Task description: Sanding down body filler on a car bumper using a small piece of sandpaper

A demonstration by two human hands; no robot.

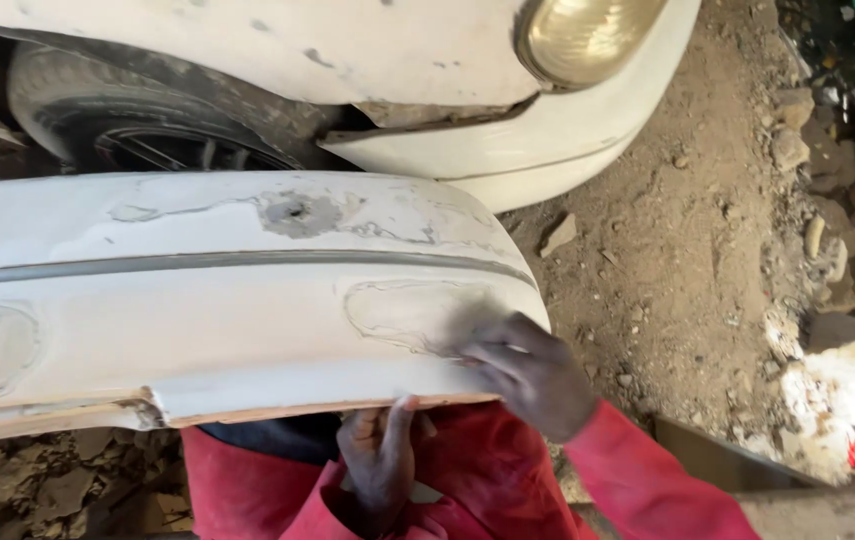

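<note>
Dirt ground lay beside a white car. Our left hand gripped the loose white bumper at its lower edge; our right hand pressed fingers together on its filler patch.

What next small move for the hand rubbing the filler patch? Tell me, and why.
Probably slide the right hand leftward across the oval grey filler patch on the detached white car bumper. It sits blurred on the patch's right edge, most of the patch lies uncovered to its left, and the left hand steadies the lower edge.
</note>
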